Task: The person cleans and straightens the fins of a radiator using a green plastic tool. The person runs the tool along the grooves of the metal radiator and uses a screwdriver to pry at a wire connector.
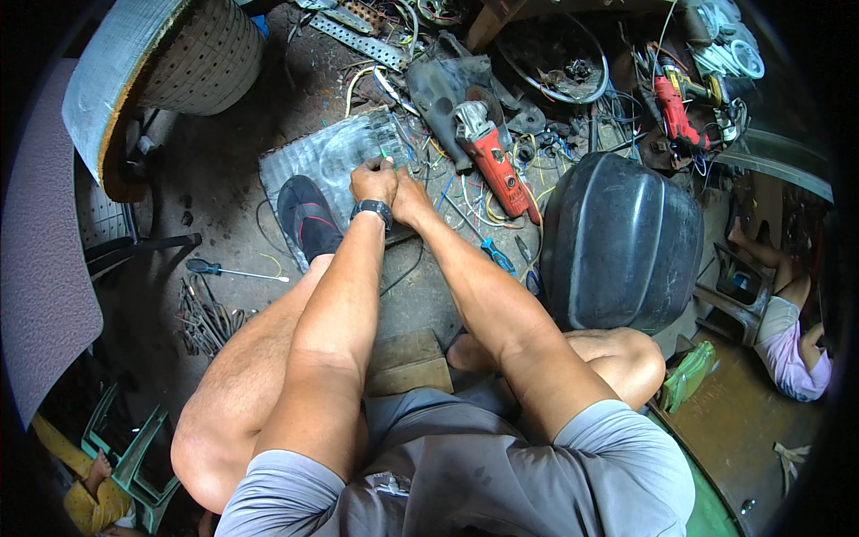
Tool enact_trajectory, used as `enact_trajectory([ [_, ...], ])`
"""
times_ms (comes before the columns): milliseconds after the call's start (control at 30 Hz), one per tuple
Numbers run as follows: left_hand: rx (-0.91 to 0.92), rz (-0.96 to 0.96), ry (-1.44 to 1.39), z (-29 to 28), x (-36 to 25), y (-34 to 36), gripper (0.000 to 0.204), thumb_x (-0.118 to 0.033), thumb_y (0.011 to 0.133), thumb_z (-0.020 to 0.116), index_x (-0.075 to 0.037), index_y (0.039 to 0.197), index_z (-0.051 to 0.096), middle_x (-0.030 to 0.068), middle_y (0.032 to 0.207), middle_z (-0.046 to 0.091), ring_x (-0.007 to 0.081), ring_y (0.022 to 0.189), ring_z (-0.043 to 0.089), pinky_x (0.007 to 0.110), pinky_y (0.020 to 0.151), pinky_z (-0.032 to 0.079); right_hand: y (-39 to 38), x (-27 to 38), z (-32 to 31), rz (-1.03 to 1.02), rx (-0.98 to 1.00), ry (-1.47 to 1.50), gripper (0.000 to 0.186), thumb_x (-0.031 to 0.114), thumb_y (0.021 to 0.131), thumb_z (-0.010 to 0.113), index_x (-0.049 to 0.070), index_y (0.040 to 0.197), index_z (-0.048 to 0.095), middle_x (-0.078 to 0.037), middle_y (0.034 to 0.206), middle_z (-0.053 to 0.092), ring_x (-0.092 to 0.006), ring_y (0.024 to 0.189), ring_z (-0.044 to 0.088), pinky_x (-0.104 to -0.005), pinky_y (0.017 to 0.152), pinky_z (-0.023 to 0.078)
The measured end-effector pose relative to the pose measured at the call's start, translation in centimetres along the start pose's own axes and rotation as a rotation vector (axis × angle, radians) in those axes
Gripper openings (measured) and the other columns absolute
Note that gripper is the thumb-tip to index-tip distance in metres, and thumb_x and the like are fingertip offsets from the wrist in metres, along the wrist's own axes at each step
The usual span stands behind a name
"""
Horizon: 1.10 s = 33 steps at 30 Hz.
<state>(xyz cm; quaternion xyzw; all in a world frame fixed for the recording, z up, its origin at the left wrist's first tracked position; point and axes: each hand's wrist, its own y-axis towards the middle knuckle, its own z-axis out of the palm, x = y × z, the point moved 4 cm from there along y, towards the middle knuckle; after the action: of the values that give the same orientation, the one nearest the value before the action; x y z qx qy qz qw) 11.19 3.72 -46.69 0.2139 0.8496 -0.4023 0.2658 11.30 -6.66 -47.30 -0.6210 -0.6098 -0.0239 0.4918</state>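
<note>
My left hand (373, 185), with a dark wristwatch (372, 211), and my right hand (409, 194) meet over a scuffed grey board (295, 161). Both have curled fingers around a small, thin green item (386, 156), perhaps a wire, too small to make out. My left foot in a black shoe (306, 215) rests on the board. Right of my hands lies a red angle grinder (497, 168) among tangled wires. A blue-handled screwdriver (497, 254) lies below it, and another screwdriver (234, 270) is to the left.
A black rounded plastic case (617, 242) stands at right; beyond are red power tools (680, 112) and a person (792, 358). Another person in yellow (94, 501) is at lower left by green plastic stools (134, 447). A curved panel (98, 89) and metal drum (201, 58) stand upper left.
</note>
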Motion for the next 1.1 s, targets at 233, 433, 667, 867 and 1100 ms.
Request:
enact_trajectory([
  [233, 0.006, 0.018, 0.022, 0.1, 0.2, -0.6, 0.037, -0.034, 0.086, 0.074, -0.007, 0.113, 0.075, 0.0181, 0.107, 0.074, 0.0298, 0.099, 0.072, 0.036, 0.09, 0.053, -0.4, -0.3, 0.0, 0.046, -0.007, 0.014, 0.058, 0.025, 0.084, 0.07, -0.004, 0.126, 0.043, -0.037, 0.106, 0.066, -0.0517, 0.104, 0.064, -0.0554, 0.088, 0.052],
  [433, -0.013, 0.026, 0.026, 0.2, 1.0, -0.7, 0.037, -0.034, 0.086, 0.074, -0.008, 0.112, 0.076, 0.0173, 0.107, 0.075, 0.0286, 0.098, 0.072, 0.036, 0.09, 0.053, -1.1, -0.2, 0.2, 0.052, 0.015, 0.043, 0.055, 0.022, 0.086, 0.068, -0.005, 0.127, 0.043, -0.037, 0.107, 0.065, -0.0509, 0.108, 0.063, -0.0545, 0.091, 0.051],
  [667, 0.004, 0.004, -0.004, 0.2, 1.1, -1.9, 0.036, -0.031, 0.087, 0.072, -0.006, 0.112, 0.075, 0.0208, 0.11, 0.073, 0.0341, 0.105, 0.07, 0.039, 0.095, 0.052, -1.9, -1.0, 0.4, 0.065, 0.011, 0.045, 0.051, 0.02, 0.087, 0.066, -0.005, 0.125, 0.044, -0.036, 0.108, 0.065, -0.0495, 0.108, 0.063, -0.0535, 0.092, 0.051],
  [867, -0.009, 0.036, 0.044, 0.4, 1.8, -1.9, 0.037, -0.035, 0.086, 0.074, -0.007, 0.11, 0.076, 0.0175, 0.106, 0.075, 0.0295, 0.099, 0.072, 0.036, 0.091, 0.053, -2.3, -1.3, 0.5, 0.074, 0.024, 0.049, 0.056, 0.028, 0.086, 0.068, -0.004, 0.125, 0.044, -0.036, 0.108, 0.065, -0.0502, 0.108, 0.063, -0.0533, 0.089, 0.052],
  [1100, -0.009, 0.042, 0.047, 0.4, 2.3, -2.3, 0.036, -0.035, 0.086, 0.073, -0.006, 0.109, 0.076, 0.0179, 0.106, 0.075, 0.0303, 0.101, 0.072, 0.037, 0.091, 0.053, -2.9, -1.5, 0.7, 0.072, 0.041, 0.033, 0.059, 0.033, 0.085, 0.069, -0.003, 0.125, 0.046, -0.036, 0.109, 0.066, -0.0505, 0.108, 0.063, -0.0532, 0.088, 0.052],
])
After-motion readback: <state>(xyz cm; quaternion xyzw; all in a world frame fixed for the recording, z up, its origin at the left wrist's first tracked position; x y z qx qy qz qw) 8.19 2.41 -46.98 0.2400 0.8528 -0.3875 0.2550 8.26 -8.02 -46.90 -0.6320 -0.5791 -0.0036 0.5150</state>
